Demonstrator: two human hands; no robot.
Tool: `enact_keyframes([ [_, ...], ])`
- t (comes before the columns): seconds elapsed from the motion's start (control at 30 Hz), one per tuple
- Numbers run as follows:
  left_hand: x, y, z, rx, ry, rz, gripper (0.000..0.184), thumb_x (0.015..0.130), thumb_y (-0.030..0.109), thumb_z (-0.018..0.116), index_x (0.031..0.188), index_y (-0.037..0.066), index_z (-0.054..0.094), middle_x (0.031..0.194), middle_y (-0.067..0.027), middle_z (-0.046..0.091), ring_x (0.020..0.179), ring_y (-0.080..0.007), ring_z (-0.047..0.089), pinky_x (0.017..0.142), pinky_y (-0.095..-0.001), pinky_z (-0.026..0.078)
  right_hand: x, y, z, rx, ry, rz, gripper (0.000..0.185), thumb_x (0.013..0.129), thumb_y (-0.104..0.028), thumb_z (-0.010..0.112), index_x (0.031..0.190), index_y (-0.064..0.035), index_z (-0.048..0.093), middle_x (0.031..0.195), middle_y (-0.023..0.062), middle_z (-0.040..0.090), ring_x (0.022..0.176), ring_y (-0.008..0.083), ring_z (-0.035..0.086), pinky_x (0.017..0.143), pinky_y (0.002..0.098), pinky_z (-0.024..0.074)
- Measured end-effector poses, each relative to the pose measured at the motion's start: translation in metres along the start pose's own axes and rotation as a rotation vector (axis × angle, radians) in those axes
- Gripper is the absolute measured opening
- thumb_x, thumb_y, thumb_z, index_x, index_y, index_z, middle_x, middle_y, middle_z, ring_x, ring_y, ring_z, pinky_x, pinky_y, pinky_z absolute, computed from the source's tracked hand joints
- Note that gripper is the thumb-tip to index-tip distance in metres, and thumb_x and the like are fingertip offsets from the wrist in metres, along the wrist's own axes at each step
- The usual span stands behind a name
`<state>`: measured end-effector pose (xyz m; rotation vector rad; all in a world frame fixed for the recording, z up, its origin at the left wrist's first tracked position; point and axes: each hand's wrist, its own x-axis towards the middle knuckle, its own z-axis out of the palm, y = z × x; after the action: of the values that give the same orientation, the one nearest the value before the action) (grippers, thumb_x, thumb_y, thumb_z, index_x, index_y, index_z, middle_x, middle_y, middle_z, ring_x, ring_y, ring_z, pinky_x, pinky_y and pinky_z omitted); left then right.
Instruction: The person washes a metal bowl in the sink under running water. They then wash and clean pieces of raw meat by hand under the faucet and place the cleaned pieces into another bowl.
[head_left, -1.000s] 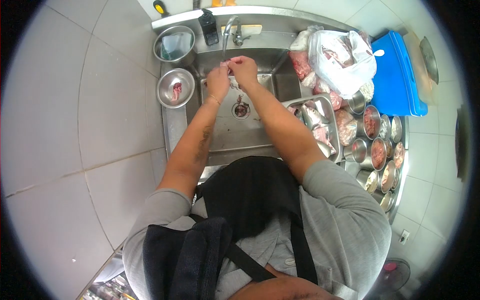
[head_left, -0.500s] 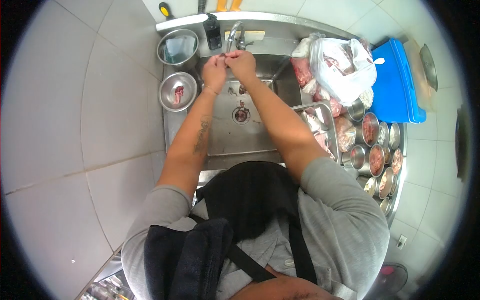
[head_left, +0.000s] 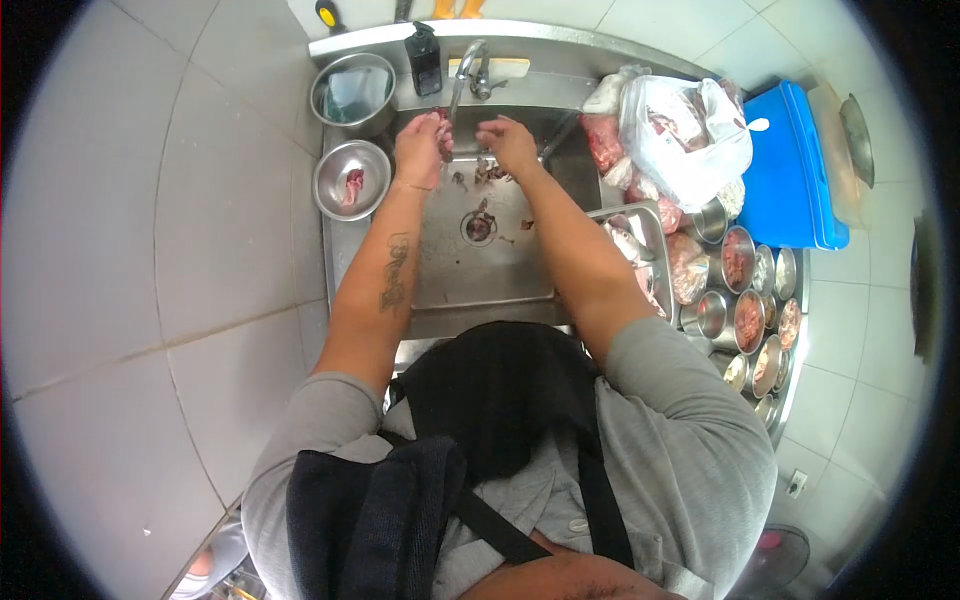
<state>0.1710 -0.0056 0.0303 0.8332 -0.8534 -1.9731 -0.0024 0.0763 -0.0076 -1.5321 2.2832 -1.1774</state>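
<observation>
My left hand (head_left: 420, 152) is closed around a dark red piece of meat (head_left: 443, 128), partly hidden by the fingers, beside the faucet's outlet over the steel sink (head_left: 440, 285). To its right, my right hand (head_left: 512, 147) hangs above the sink with fingers apart, nothing visible in them. Dark scraps (head_left: 488, 170) lie on the sink floor below it, and more cover the drain (head_left: 479, 228). The curved faucet (head_left: 470, 58) stands at the back of the sink. Left of my left hand, a steel bowl (head_left: 330, 190) contains a red and pale meat piece (head_left: 352, 187).
A larger steel pot (head_left: 322, 105) and a black bottle (head_left: 425, 62) stand behind the bowl. To the right are a tray of fish (head_left: 628, 243), a white plastic bag (head_left: 700, 165), a blue bin (head_left: 790, 170) and several steel containers of food (head_left: 738, 255).
My hands have separated: the right moved right and slightly down, its fingers opening, while the left keeps the meat. More dark scraps show on the sink floor.
</observation>
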Motion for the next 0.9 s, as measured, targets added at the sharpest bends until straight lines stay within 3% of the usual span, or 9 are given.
enact_keyframes([
  [0.03,0.001,0.003,0.002,-0.025,0.009,-0.024,0.017,0.101,0.018,0.058,0.106,0.002,0.063,0.087,-0.0045,0.065,0.071,-0.0126,0.06,0.06,-0.027,0.049,0.001,-0.027,-0.013,0.318,-0.124,0.204,0.028,0.086,-0.028,0.075,0.108,-0.0097,0.076,0.11,0.0125,0.074,0.1,0.0242,0.071,0.091,0.0333,0.0514],
  [0.07,0.002,0.005,0.005,-0.025,0.008,-0.024,0.017,0.101,0.018,0.058,0.106,0.002,0.063,0.087,-0.0045,0.065,0.071,-0.0126,0.06,0.06,-0.027,0.049,0.003,-0.033,-0.007,0.317,-0.123,0.203,0.028,0.086,-0.028,0.075,0.108,-0.0097,0.076,0.11,0.0125,0.074,0.1,0.0242,0.071,0.091,0.0333,0.0514],
  [0.17,-0.001,0.002,0.008,-0.085,-0.04,-0.045,0.019,0.101,0.017,0.059,0.107,0.0,0.063,0.086,-0.0045,0.066,0.071,-0.0135,0.061,0.061,-0.0271,0.05,0.004,-0.044,0.016,0.876,-0.156,0.28,0.029,0.083,-0.025,0.08,0.105,-0.0068,0.076,0.092,0.0094,0.076,0.083,0.0147,0.071,0.079,0.0283,0.052],
  [0.4,-0.011,0.016,0.018,0.068,-0.073,0.004,0.019,0.098,0.011,0.062,0.109,-0.004,0.065,0.093,-0.0062,0.069,0.076,-0.0136,0.064,0.066,-0.026,0.052,0.007,-0.078,-0.015,0.383,-0.003,0.148,0.019,0.086,-0.02,0.073,0.099,-0.0073,0.078,0.074,0.0053,0.075,0.068,0.0133,0.068,0.068,0.0302,0.0521],
  [0.6,-0.005,0.01,0.0,-0.012,-0.045,0.004,0.016,0.096,0.003,0.061,0.11,-0.004,0.065,0.092,-0.0064,0.067,0.076,-0.0144,0.063,0.066,-0.0271,0.052,0.008,-0.064,-0.003,0.695,-0.043,0.247,0.021,0.088,-0.016,0.068,0.098,0.0003,0.077,0.074,0.0074,0.074,0.066,0.0113,0.066,0.064,0.0292,0.0518],
  [0.67,-0.001,0.009,-0.01,-0.084,-0.055,0.007,0.015,0.095,0.002,0.061,0.108,-0.004,0.064,0.091,-0.0067,0.066,0.076,-0.0153,0.063,0.066,-0.0277,0.052,0.008,-0.06,-0.01,0.951,0.008,0.453,0.022,0.092,-0.015,0.065,0.093,0.0034,0.076,0.073,0.0075,0.072,0.067,0.0107,0.065,0.062,0.0268,0.0505],
  [0.77,-0.001,0.016,-0.019,-0.145,-0.082,0.011,0.012,0.095,0.002,0.06,0.105,-0.003,0.062,0.09,-0.0077,0.065,0.076,-0.0175,0.062,0.066,-0.0304,0.052,0.005,-0.036,-0.02,1.045,0.106,0.532,0.022,0.093,-0.015,0.064,0.091,0.0036,0.075,0.075,0.0074,0.072,0.068,0.0112,0.066,0.063,0.0257,0.0508],
  [0.87,-0.003,0.024,-0.022,-0.14,-0.112,-0.005,0.011,0.096,0.003,0.059,0.105,-0.002,0.06,0.093,-0.0106,0.066,0.08,-0.0205,0.064,0.072,-0.0342,0.054,-0.006,0.02,-0.012,0.768,0.026,0.435,0.017,0.091,-0.014,0.066,0.096,-0.0017,0.076,0.079,0.0079,0.073,0.068,0.0117,0.066,0.064,0.0258,0.0517],
  [0.9,-0.005,0.03,-0.018,-0.149,-0.112,-0.052,0.012,0.097,0.003,0.057,0.107,-0.002,0.059,0.096,-0.0117,0.066,0.083,-0.0214,0.064,0.074,-0.0358,0.055,-0.011,0.035,-0.011,0.229,-0.127,0.274,0.016,0.09,-0.016,0.069,0.102,-0.0082,0.076,0.082,0.006,0.072,0.064,0.0119,0.062,0.063,0.0273,0.0511],
])
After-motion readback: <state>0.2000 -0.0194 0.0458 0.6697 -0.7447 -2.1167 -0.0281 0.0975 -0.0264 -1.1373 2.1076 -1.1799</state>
